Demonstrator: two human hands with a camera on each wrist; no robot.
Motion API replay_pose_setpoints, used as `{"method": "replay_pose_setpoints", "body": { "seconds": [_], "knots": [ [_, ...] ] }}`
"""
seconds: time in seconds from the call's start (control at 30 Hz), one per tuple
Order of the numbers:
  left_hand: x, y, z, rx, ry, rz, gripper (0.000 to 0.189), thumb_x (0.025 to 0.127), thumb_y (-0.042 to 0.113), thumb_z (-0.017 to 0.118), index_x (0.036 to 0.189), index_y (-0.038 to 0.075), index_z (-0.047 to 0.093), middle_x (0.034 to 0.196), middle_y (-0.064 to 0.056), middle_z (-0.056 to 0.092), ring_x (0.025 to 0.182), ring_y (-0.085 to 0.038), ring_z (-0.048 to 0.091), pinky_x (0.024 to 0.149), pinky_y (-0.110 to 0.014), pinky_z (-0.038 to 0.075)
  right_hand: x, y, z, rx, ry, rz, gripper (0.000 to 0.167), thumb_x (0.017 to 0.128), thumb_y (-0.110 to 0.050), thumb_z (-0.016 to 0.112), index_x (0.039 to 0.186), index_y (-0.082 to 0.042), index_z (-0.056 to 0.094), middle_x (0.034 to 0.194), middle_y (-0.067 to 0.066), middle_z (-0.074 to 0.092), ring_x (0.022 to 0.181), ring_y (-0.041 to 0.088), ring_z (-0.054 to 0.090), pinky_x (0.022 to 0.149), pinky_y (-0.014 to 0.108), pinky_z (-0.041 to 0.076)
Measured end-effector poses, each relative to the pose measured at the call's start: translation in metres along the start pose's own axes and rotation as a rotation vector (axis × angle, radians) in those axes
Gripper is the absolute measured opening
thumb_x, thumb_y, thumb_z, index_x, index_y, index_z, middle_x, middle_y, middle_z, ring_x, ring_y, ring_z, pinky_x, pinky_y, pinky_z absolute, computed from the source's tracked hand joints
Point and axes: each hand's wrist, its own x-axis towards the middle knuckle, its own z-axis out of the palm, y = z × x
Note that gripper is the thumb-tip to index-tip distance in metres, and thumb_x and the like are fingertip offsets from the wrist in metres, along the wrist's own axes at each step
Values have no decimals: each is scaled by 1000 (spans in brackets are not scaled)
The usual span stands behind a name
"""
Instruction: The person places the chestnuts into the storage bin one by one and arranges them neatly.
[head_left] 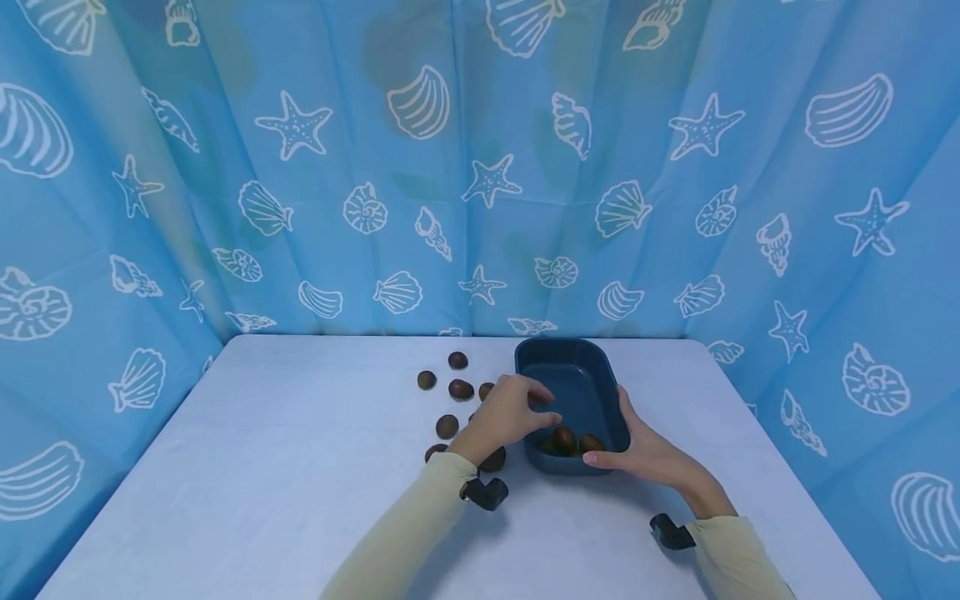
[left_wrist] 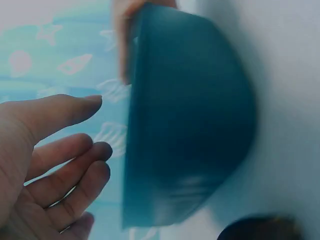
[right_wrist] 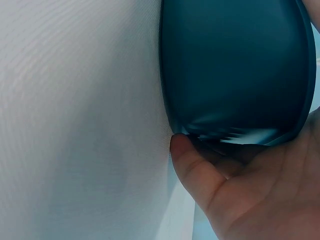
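A dark teal bin (head_left: 573, 396) stands on the table with several brown rounded, fruit-like pieces (head_left: 564, 440) at its near end. My left hand (head_left: 510, 412) is over the bin's left side, just above those pieces. In the left wrist view its thumb and loosely bent fingers (left_wrist: 92, 175) stand apart with nothing between them, beside the bin wall (left_wrist: 190, 120). My right hand (head_left: 648, 454) grips the bin at its near right corner, the thumb at the near rim and the fingers along the right side. The right wrist view shows that hand against the bin's outer wall (right_wrist: 235, 65).
More brown rounded pieces (head_left: 461, 389) lie scattered on the white table (head_left: 262, 467) left of the bin, some partly hidden by my left hand and wrist. A blue curtain (head_left: 465, 167) with white sea shells and starfish hangs behind the table. Each wrist carries a black camera (head_left: 486, 493).
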Motion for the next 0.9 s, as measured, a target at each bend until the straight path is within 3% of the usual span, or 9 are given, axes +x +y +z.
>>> {"method": "replay_pose_setpoints", "body": {
  "seconds": [0.2, 0.5, 0.7, 0.9],
  "knots": [
    [-12, -17, -36, -76, 109, -50, 32, 91, 30, 79, 117, 11, 77, 113, -7, 77, 102, -22, 69, 83, -32, 59, 0, 0, -2, 3, 9, -14, 132, 87, -48, 78, 161, -17, -26, 173, 23, -13, 156, 56, 6, 115, 80, 24],
    [-30, -65, -80, -130, 294, -171, 30, 89, 28, 80, 115, 13, 76, 114, -8, 76, 102, -21, 68, 88, -40, 59, 0, 1, -1, 13, 6, -12, 132, 86, -48, 78, 161, -17, -26, 172, 25, -12, 156, 56, 8, 115, 79, 25],
    [-38, -99, -95, -144, 426, -227, 36, 89, 29, 81, 118, 8, 75, 114, -11, 76, 100, -27, 71, 85, -43, 60, 1, 1, 1, 8, -4, 0, 133, 85, -50, 78, 162, -19, -26, 173, 24, -12, 155, 56, 8, 115, 78, 27],
    [-37, -126, -98, -146, 470, -300, 41, 88, 30, 80, 121, 7, 74, 119, -13, 75, 107, -30, 71, 87, -45, 60, 2, 1, 0, 0, -7, 27, 133, 86, -51, 77, 161, -18, -28, 172, 24, -14, 156, 57, 6, 115, 79, 25]
  ]
}}
